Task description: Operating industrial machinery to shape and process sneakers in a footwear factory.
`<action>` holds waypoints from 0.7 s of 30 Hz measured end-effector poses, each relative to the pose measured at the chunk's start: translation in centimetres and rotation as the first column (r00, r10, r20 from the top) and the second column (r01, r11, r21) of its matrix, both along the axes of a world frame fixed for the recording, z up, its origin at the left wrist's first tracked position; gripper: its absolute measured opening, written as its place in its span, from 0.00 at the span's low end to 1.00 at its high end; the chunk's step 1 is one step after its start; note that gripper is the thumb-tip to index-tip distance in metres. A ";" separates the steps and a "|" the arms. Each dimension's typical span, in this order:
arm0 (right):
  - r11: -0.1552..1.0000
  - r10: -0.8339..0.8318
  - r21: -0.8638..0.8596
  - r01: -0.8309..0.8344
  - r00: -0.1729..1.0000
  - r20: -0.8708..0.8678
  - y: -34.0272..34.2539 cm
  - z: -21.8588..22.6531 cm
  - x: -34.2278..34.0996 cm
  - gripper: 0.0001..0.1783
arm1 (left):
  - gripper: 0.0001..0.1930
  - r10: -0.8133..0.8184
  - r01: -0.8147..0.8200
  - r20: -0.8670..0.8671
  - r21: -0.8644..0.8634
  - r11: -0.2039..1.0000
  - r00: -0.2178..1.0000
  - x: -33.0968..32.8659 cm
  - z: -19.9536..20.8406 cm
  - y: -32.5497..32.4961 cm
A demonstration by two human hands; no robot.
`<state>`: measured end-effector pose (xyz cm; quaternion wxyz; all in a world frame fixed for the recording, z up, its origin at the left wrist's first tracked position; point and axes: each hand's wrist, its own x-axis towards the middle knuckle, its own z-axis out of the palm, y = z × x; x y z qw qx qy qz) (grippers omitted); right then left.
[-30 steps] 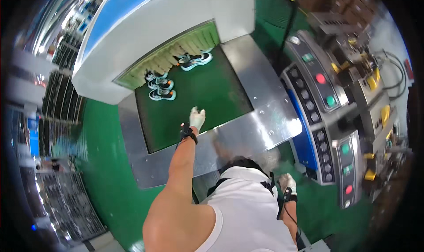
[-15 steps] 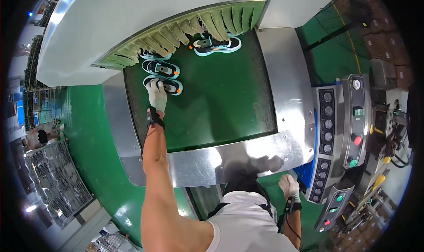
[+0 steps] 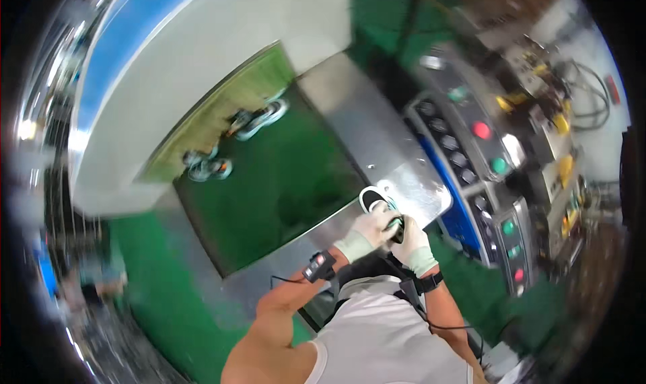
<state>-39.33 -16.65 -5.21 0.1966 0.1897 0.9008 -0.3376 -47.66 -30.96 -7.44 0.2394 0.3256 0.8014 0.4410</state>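
Shoe has moved right of frame centre.
Left hand and right hand clamp it; a loose grip could drop it.

Both hands sit close together, fingers curled, left forearm angled inward.

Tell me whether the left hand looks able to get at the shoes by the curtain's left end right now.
Probably not as things stand: the left hand is busy with a shoe that the right hand also grips. Otherwise, the way over the green surface to those shoes looks free.
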 end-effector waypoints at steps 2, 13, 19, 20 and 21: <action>0.963 -0.266 -0.099 0.252 0.949 -0.171 4.5 2.4 3.5 0.34 | 0.16 -0.180 0.182 -0.105 0.007 0.983 0.978 1.1 4.5 6.4; -0.107 -0.994 -0.994 0.000 0.016 0.107 16.1 4.8 29.5 0.37 | 0.24 -0.579 0.563 -0.144 0.504 0.655 0.803 11.3 15.7 40.0; -0.119 -0.866 -0.993 -0.016 -0.487 0.112 18.2 4.6 35.2 0.42 | 0.36 -0.445 0.490 -0.269 0.128 0.862 0.854 18.2 6.2 60.0; -0.180 -0.877 -0.984 -0.001 -0.454 0.161 18.1 4.4 36.6 0.44 | 0.34 -0.392 0.430 -0.327 0.050 0.902 0.860 18.7 5.0 62.5; -0.142 -0.862 -0.990 0.007 -0.493 0.120 17.9 4.3 37.2 0.42 | 0.34 -0.425 0.434 -0.278 -0.031 0.900 0.861 19.1 4.3 64.7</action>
